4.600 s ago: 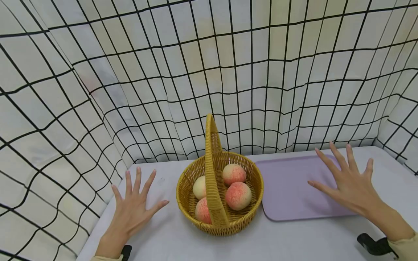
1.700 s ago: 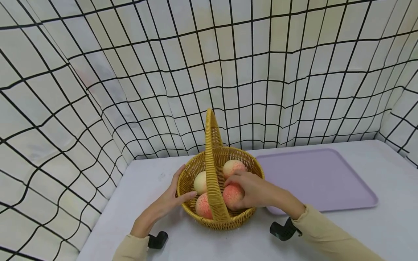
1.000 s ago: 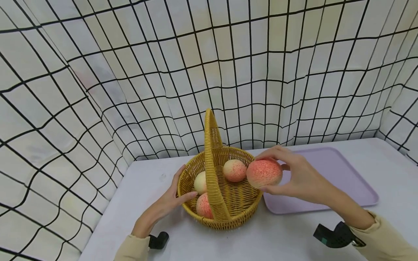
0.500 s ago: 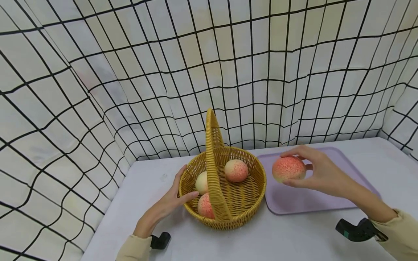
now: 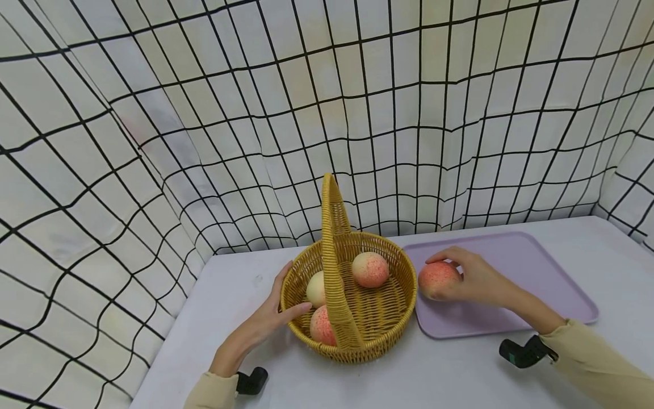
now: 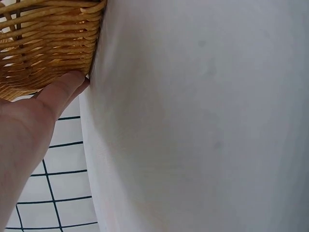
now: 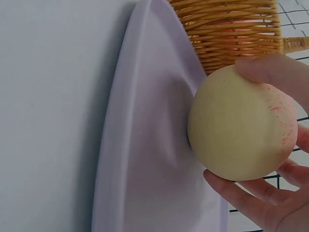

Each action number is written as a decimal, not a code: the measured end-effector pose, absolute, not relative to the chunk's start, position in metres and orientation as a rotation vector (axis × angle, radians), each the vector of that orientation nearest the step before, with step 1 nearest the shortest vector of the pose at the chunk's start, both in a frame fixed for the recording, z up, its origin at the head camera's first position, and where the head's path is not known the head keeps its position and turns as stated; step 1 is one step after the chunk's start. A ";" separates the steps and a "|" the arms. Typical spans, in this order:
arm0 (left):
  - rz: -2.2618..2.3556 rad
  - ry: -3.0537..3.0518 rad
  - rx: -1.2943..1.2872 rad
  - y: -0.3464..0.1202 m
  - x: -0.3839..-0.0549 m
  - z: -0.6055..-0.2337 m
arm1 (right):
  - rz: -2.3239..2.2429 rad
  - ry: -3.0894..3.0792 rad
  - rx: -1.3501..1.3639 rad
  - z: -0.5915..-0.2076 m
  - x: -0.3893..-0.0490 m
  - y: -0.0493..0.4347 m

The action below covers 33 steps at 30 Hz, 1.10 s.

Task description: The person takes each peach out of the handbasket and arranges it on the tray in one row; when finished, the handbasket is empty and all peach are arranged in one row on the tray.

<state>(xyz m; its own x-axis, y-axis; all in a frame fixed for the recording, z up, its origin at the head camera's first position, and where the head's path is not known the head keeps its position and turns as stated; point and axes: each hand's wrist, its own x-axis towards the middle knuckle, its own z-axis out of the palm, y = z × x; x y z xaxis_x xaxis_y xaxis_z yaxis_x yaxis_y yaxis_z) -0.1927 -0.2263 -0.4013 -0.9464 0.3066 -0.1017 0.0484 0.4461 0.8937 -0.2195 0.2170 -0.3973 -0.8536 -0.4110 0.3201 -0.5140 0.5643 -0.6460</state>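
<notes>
My right hand (image 5: pixel 477 279) grips a peach (image 5: pixel 438 280), pink on top and cream below, low over the left part of the lilac tray (image 5: pixel 511 255). In the right wrist view the peach (image 7: pixel 241 125) is between thumb and fingers, close to the tray's surface; I cannot tell whether it touches. My left hand (image 5: pixel 260 321) rests against the left side of the yellow wicker basket (image 5: pixel 380 347), thumb lying over the rim and straight fingers along the outside. Inside the basket lie a pink-cream peach (image 5: pixel 370 269), a paler peach (image 5: pixel 315 288) and another pink one (image 5: pixel 321 326), the last two partly behind the handle.
The basket's tall arched handle (image 5: pixel 332 250) rises above the middle of the basket. White cloth covers the table (image 5: pixel 409 375). Black netting (image 5: pixel 378 136) over white sheeting encloses the back and sides. A black wrist device (image 5: pixel 523 352) is on each forearm.
My right hand has taken a peach out of the basket, carried it right over the tray and lowered it. My left hand has come to the basket's side and stayed there.
</notes>
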 end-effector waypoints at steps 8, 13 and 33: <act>1.505 2.443 0.298 -0.225 -0.193 -0.401 | 1.126 -2.645 0.759 -0.406 -0.235 0.203; 1.508 2.440 0.309 -0.224 -0.193 -0.401 | 1.132 -2.640 0.710 -0.408 -0.238 0.199; 1.527 2.440 0.328 -0.227 -0.193 -0.405 | 1.156 -2.641 0.824 -0.403 -0.237 0.204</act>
<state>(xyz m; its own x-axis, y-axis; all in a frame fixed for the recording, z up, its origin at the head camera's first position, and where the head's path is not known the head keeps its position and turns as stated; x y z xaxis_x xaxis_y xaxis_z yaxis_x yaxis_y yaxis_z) -0.1933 -0.2271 -0.4046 -0.9449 0.3156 -0.0867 0.0600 0.4276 0.9020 -0.2368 0.2036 -0.4033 -0.8395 -0.4267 0.3365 -0.5367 0.5539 -0.6366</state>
